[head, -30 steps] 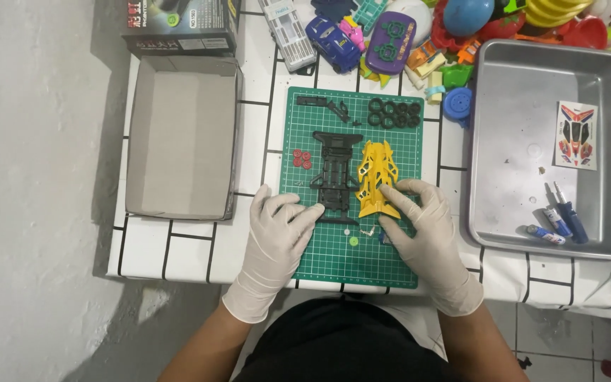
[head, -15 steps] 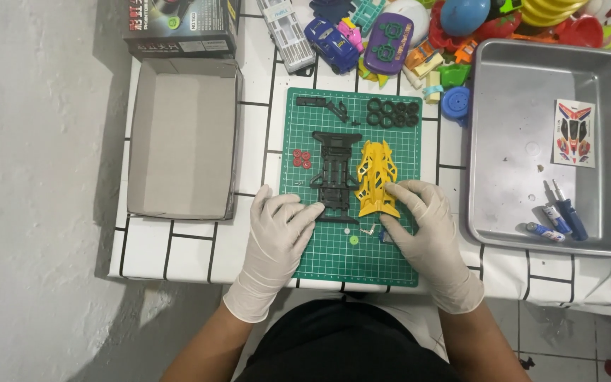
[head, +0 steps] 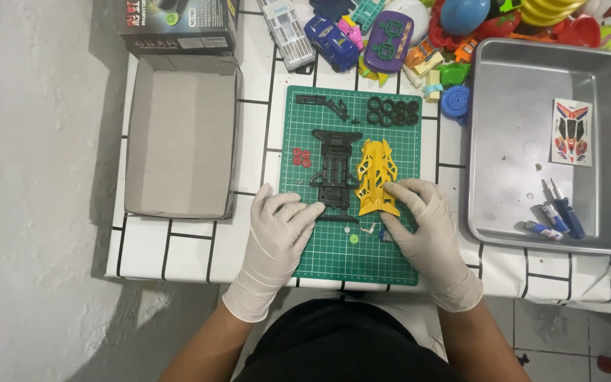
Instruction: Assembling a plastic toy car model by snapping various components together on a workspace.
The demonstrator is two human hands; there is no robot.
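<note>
Yellow plastic car body shell [head: 376,177] lies on the green cutting mat [head: 334,262], just right of the black chassis [head: 336,173], nose toward the person. The shell's near end is touched by the right hand [head: 424,226]; grip loose, fingertips resting on the tip, thumb side near the small loose parts [head: 370,230] below it. Whether the shell is actually pinched cannot be told. Left hand [head: 281,230] is laid flat on the mat, fingers spread, tips at the chassis's near left corner, nothing held.

For a clean step: the chassis is best steadied with the left fingertips while the shell is gripped by its edges, not its thin ribs, and kept level. Small parts nearby are easily swept off, so wrists are better kept raised.

Both forearms come in from the bottom edge, wrists straight, palms down, white gloves on.
</note>
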